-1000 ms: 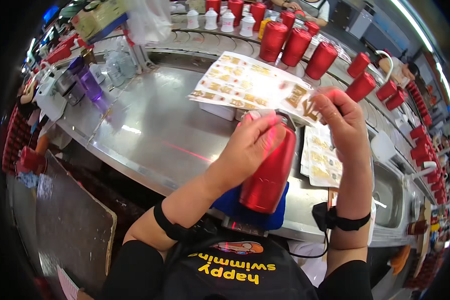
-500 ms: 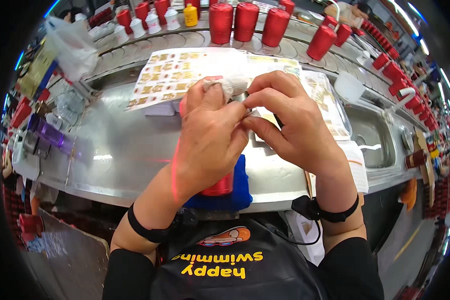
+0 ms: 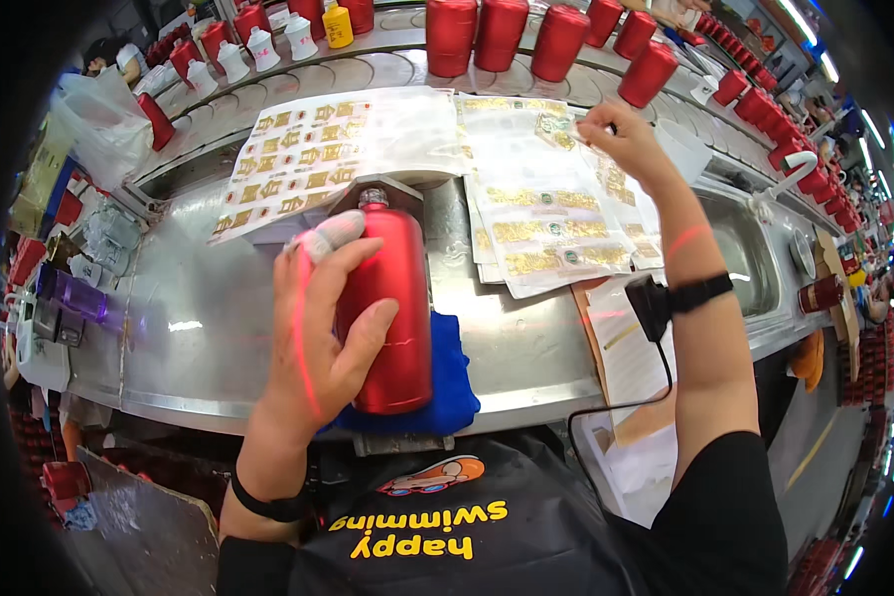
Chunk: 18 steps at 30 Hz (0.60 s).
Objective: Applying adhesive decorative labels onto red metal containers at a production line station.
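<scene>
A glossy red bottle rests on a folded blue cloth at the bench's front edge, its bare threaded neck pointing away from me. My left hand grips its left side, thumb and forefinger against the red surface. White wrapping covers at least one of this hand's fingertips. Further off to the right, my right hand is closed in a pinch over the far part of the gold-printed decal sheets. Whatever lies between those fingertips is too small to make out.
Left of those sheets lies another printed decal sheet. Red bottles, white bottles and a yellow one stand along the curved conveyor. A sink is at the right, a purple transparent object at the left.
My hands have parted: the right moved away to the upper right over the decal sheets, the left down onto the bottle. Most of the bottle, earlier hidden behind my hands, now shows.
</scene>
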Each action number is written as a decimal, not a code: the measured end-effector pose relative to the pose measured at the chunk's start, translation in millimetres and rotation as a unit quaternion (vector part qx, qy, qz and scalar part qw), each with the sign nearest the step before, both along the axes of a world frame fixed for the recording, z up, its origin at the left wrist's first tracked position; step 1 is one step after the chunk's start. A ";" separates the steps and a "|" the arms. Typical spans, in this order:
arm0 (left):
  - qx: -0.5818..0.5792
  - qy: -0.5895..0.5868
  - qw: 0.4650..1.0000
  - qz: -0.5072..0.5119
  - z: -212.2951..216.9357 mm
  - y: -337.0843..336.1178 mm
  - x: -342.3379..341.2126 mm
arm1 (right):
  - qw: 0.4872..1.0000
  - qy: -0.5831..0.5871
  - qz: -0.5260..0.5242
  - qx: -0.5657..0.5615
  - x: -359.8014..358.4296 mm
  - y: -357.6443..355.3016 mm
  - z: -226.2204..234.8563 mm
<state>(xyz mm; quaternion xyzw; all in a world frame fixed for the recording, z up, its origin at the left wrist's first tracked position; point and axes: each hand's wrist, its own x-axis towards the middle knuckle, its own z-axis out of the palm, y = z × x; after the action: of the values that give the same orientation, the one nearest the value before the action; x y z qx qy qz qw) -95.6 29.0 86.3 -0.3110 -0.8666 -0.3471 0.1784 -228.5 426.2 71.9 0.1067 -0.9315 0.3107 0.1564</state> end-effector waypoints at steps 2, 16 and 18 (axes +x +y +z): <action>0.011 -0.043 0.999 0.007 -11.0 -6.3 1.3 | 0.993 -0.107 -0.026 0.046 -33.6 27.5 -39.1; -0.018 -0.120 0.991 -0.053 -68.2 -35.3 33.2 | 0.989 0.081 0.020 0.120 18.0 -39.1 -9.0; -0.006 -0.099 0.994 -0.036 -74.4 -34.0 34.4 | 0.991 0.081 0.064 0.085 50.6 -74.4 20.0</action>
<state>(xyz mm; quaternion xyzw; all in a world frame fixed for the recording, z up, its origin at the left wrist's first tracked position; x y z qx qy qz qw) -61.2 -5.0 11.9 -0.3072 -0.8703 -0.3773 0.0767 -177.9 351.8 91.9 0.2038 -0.9301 0.2297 0.2017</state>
